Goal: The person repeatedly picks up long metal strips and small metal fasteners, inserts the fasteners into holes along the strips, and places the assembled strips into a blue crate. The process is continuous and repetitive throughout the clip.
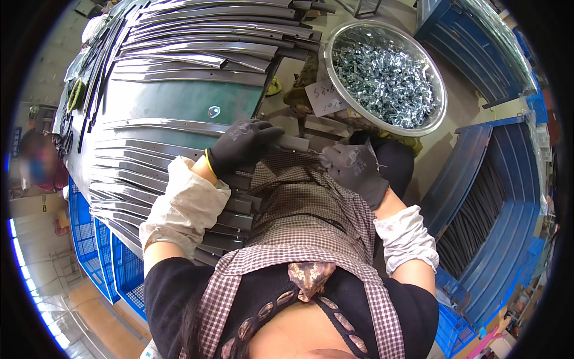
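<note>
My left hand (244, 145), in a dark glove, is closed around a long dark strip (179, 126) near its right end. The end of that strip (294, 143) sticks out past my fingers, beyond the table's right edge. Just right of it is my right hand (357, 169), also gloved, its fingers pinched together close to the strip's end. Whatever the right fingertips hold is too small to make out. More dark strips (128, 173) lie side by side on the table, nearer to me than the held one. A checked apron (299, 209) covers my lap.
A big clear basin (439, 90) full of small shiny metal clips (382, 78) stands at the far right, with a handwritten card (326, 99) beside it. More strips (203, 36) cover the green table's (179, 102) far part. Blue metal bins (502, 239) stand right, blue crates (89, 239) left.
</note>
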`<action>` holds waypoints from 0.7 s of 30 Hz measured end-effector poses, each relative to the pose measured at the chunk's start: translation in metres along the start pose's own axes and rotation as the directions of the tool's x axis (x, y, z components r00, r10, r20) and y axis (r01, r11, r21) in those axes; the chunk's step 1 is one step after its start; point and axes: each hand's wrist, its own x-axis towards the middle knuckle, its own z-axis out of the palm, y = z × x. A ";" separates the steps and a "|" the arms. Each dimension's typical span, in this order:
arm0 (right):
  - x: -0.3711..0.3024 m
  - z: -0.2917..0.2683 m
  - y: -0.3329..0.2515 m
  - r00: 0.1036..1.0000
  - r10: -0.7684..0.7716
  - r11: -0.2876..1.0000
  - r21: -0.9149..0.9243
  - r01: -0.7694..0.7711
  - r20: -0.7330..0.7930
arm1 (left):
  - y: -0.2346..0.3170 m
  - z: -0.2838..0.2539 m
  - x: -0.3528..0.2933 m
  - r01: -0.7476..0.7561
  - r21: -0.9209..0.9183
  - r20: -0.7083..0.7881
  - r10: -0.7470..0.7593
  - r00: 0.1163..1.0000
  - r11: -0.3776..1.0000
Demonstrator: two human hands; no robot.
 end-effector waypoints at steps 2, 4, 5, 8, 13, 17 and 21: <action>-0.005 -0.005 0.003 0.999 -0.033 0.999 0.016 0.033 0.000 | -0.001 0.005 -0.001 0.002 -0.024 0.019 -0.001 1.000 1.000; -0.014 -0.009 0.011 0.999 -0.026 0.999 0.047 0.027 -0.022 | 0.000 0.005 -0.002 0.028 -0.001 0.044 -0.028 0.999 1.000; -0.020 -0.011 0.019 0.999 -0.006 0.998 0.068 0.009 -0.040 | 0.000 0.004 -0.002 0.042 0.009 0.050 -0.042 0.998 0.999; -0.027 -0.028 0.035 0.987 0.084 0.996 0.039 -0.080 -0.135 | -0.002 -0.009 -0.007 0.026 0.053 0.079 -0.030 0.996 0.998; -0.007 -0.057 0.067 0.938 0.325 0.945 0.015 -0.326 -0.123 | 0.016 -0.018 -0.028 -0.084 -0.054 0.129 0.090 0.988 0.995; 0.021 -0.055 0.135 0.900 0.424 0.905 0.000 -0.426 -0.103 | 0.039 -0.043 -0.077 -0.076 -0.275 0.096 0.106 0.990 0.958; 0.051 -0.044 0.182 0.865 0.494 0.794 -0.359 -0.491 -0.091 | 0.031 -0.058 -0.118 0.133 -0.368 0.259 -0.036 0.965 0.920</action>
